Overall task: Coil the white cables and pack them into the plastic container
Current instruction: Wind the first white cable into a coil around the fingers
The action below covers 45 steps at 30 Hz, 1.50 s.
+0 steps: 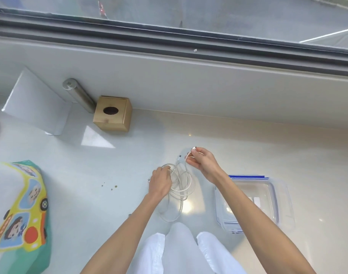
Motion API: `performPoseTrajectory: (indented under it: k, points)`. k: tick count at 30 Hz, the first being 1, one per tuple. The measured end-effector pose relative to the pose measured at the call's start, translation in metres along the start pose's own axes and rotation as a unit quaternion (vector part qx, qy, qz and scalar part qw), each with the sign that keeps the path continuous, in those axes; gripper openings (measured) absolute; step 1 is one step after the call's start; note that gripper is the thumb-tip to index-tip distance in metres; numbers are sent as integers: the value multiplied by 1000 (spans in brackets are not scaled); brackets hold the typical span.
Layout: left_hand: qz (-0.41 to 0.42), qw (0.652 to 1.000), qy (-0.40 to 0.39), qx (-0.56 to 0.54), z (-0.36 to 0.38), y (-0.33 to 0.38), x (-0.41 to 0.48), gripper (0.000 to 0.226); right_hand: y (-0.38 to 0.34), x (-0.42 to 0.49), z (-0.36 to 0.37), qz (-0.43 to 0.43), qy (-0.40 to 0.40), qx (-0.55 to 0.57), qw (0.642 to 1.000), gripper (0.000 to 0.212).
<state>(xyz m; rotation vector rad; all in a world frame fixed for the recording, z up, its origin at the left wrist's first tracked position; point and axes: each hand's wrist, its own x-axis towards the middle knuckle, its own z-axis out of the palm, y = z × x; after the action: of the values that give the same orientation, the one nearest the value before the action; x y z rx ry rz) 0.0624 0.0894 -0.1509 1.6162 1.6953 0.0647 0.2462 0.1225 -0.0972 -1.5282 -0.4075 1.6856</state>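
Two bare arms reach out over a pale, shiny tabletop (pixel 90 194). The left hand (pixel 160 181) sits near the middle of the view, with its fingers curled down and pinching part of the white cable (pixel 182 186). The cable lies in loose round loops on the tabletop, just at 3 o'clock from that hand, and one long loop hangs down toward 6 o'clock. The right hand (pixel 203 162) is up at 1 o'clock from the left hand. Its fingers are closed in a pinch on one end of the cable, and the small plug (pixel 194 149) sticks out at the fingertips. The cable runs from that plug down into the loops. The clear plastic container (pixel 275 196) with blue clips sits at 3 o'clock from the loops, partly hidden under the right arm. It is near the cable but not touching it. A small wooden box (pixel 112 113) with an oval hole stands at 11 o'clock by the wall. A bright cartoon bag (pixel 21 210) lies far off at 9 o'clock.
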Motion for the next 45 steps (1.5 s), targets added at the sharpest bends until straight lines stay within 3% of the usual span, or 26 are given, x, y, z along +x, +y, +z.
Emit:
performPoseTrajectory:
  k: [4, 5, 8, 10, 13, 15, 16, 17, 18, 19, 20, 22, 25, 27, 28, 29, 31, 33, 35, 37, 39, 42, 45]
  points:
    - [64, 978, 126, -151, -40, 37, -16, 36, -21, -26, 19, -70, -16, -58, 996, 9]
    - [93, 970, 123, -190, -51, 51, -21, 32, -29, -34, 22, -93, -19, -74, 993, 9]
    - [136, 941, 2, -310, -79, 87, -41, 27, -53, -63, 29, -161, -31, -88, 982, 10]
    - [143, 943, -7, -301, -89, 100, -56, 24, -70, -84, 34, -215, -29, -102, 971, 11]
    - [166, 969, 153, -101, -97, 111, -79, 25, -92, -116, 38, -334, 17, -118, 935, 8]
    - [173, 943, 261, -113, -107, 121, -101, 20, -105, -141, 40, -400, 62, -127, 905, 10]
    - [172, 934, 275, -151, -112, 125, -112, 19, -110, -153, 40, -430, 71, -125, 891, 12]
    - [158, 933, 235, -220, -120, 130, -122, 27, -112, -166, 42, -459, 67, -126, 877, 14]
    - [133, 929, 133, -320, -130, 138, -131, 42, -112, -179, 44, -486, 54, -139, 861, 16]
    - [112, 901, -1, -418, -140, 145, -138, 56, -108, -191, 47, -509, 38, -164, 844, 17]
    - [98, 854, -118, -498, -151, 151, -144, 65, -102, -201, 49, -533, 23, -203, 821, 17]
    - [91, 766, -249, -586, -169, 156, -160, 61, -86, -218, 49, -584, 5, -279, 762, 14]
    - [82, 724, -326, -602, -183, 156, -178, 42, -71, -234, 37, -668, 41, -342, 660, 11]
    - [82, 731, -351, -580, -187, 155, -186, 40, -67, -242, 28, -718, 72, -400, 566, 13]
    - [85, 743, -353, -562, -188, 155, -189, 39, -65, -245, 25, -726, 69, -422, 539, 14]
    - [92, 763, -345, -539, -188, 156, -192, 38, -62, -248, 21, -721, 57, -435, 536, 15]
    - [112, 817, -303, -478, -187, 158, -198, 38, -57, -257, 14, -694, 27, -423, 582, 19]
    - [135, 864, -249, -416, -186, 160, -206, 37, -56, -263, 7, -651, 19, -341, 677, 30]
    - [161, 872, -226, -402, -187, 163, -213, 36, -64, -263, 7, -581, 15, -250, 775, 33]
    - [185, 836, -252, -451, -195, 169, -220, 37, -77, -259, 16, -500, -24, -187, 845, 30]
    - [205, 772, -300, -522, -207, 179, -226, 45, -84, -256, 32, -452, -80, -123, 880, 29]
    - [237, 678, -358, -597, -231, 195, -229, 61, -78, -254, 55, -413, -153, -57, 896, 24]
    - [285, 665, -351, -595, -256, 204, -224, 77, -62, -252, 66, -389, -161, -77, 904, 31]
